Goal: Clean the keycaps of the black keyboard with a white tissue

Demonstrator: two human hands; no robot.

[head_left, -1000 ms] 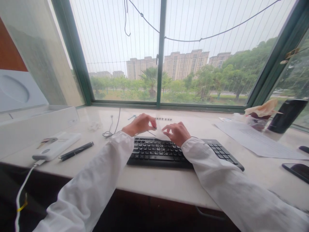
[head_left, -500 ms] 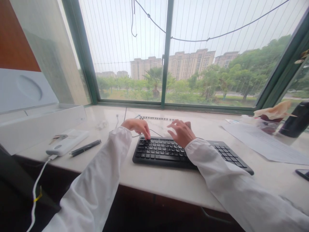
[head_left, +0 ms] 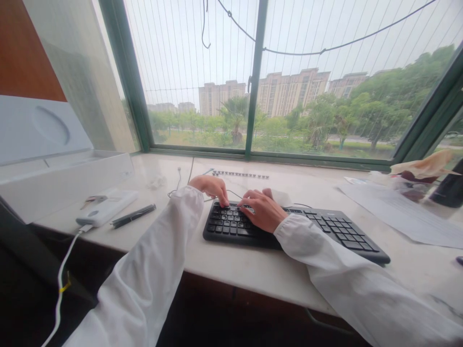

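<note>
A black keyboard (head_left: 340,230) is worked by two bare hands at a pale surface (head_left: 231,262) beneath a green-framed window (head_left: 252,96), the board being laid lengthwise near the front edge. The left hand (head_left: 210,187) is set over the upper-left keys, its fingers bent downward with the tips brought to the board; whether a small piece is pinched there cannot be told. The right hand (head_left: 263,209) is placed just beside it, its fingers curled low above the upper keys and its thumb reached toward the left; whether anything is gripped is hidden from this angle. Behind the keyboard, small dark pieces (head_left: 240,174) are lined up in a row. At the left, an open white box (head_left: 72,180) is seen from the side, its contents concealed by its front wall, with a white panel (head_left: 43,127) marked by an oval recess raised behind it. Keys (head_left: 96,199) are rested on a white device (head_left: 114,207) plugged into a white cable (head_left: 60,289), and a dark pen (head_left: 133,217) is laid nearby. At the right, dark reddish contents are glimpsed in a clear plastic bag (head_left: 413,192), topped by a tan wrapper (head_left: 421,165), beside a black cylindrical container (head_left: 448,190) cut off by the frame.
</note>
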